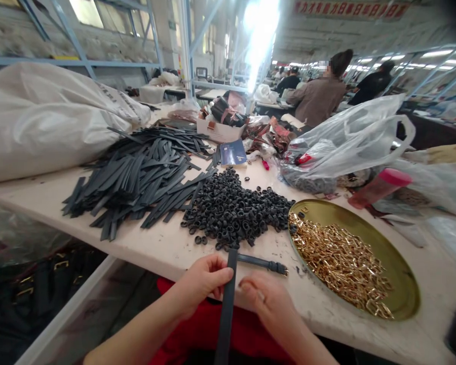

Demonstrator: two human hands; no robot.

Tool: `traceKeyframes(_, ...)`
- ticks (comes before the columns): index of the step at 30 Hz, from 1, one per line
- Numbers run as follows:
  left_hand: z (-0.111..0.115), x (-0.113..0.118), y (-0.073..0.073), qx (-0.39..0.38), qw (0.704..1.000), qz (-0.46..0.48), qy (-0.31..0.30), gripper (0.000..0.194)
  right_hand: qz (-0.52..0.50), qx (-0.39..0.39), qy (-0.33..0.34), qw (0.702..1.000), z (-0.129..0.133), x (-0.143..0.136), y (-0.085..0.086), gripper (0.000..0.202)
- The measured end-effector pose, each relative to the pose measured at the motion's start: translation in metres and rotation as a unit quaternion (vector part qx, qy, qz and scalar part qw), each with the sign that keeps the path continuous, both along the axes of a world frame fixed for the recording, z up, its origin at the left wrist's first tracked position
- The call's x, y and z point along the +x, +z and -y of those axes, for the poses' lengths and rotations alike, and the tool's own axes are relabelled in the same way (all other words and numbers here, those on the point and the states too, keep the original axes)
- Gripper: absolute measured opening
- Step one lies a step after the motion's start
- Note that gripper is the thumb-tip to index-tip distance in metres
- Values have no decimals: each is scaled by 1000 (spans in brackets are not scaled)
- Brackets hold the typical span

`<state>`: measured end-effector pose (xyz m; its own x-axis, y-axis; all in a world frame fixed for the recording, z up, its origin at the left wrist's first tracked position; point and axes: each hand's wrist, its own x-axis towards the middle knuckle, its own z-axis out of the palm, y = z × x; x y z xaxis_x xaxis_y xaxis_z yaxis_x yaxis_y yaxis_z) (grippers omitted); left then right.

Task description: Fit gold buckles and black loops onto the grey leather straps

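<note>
A long black strap (228, 304) runs from the table edge down toward my lap, pinched near its upper end by my left hand (209, 276). Just to its right, my right hand (266, 299) is curled, thumb and fingers together and slightly blurred; I cannot see what, if anything, is in it. Beyond both hands a short black strap piece with a gold buckle (264, 263) and loops at its right end lies on the table; its left end reaches the held strap, and whether they are joined I cannot tell. Behind it is a heap of small black loops (231, 208).
Loose black strips (137, 177) are piled at the left, near a big white sack (53, 121). A gold round tray (403, 274) of gold buckles (342, 258) stands right. Farther back are a blue booklet (233, 153), a clear plastic bag (349, 137) and a pink-lidded bottle (380, 187).
</note>
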<state>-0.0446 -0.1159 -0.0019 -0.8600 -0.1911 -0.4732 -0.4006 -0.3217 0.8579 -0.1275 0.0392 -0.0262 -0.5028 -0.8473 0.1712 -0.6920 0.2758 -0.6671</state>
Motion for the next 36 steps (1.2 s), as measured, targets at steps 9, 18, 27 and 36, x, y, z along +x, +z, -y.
traceKeyframes(9,7,-19,-18,49,996,69,18,9,-147,148,-182,961,39,-85,-37,20)
traceKeyframes(18,6,-31,-29,89,991,99,28,12,-69,105,-217,968,5,-109,-51,37)
traceKeyframes(27,-23,-35,-18,96,992,82,-6,14,260,-38,-247,933,-15,-87,-30,21)
traceKeyframes(36,-47,-28,-2,35,997,26,-68,10,628,-220,-197,720,-31,-34,-12,21)
